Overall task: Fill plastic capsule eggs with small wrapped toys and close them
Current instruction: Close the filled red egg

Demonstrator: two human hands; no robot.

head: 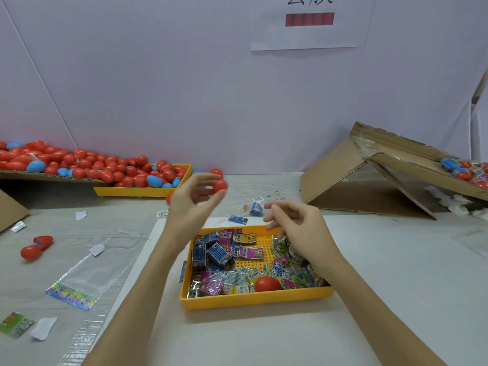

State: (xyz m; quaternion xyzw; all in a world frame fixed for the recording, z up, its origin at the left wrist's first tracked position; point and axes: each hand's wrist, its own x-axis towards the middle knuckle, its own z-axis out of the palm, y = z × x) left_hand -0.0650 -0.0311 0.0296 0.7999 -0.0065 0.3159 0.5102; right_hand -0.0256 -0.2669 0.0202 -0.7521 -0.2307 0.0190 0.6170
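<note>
Both forearms reach forward; the left hand (191, 199) is raised with fingers (211, 178) pinching, while the right hand (298, 223) hovers, loosely curled.

left hand (188, 204) – bare, no glove | right hand (298, 225) – bare | both forearms unsleeved

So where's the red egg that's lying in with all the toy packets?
In the head view, the red egg sits in the near right part of the yellow tray, among the wrapped toys, below the right hand.
</note>
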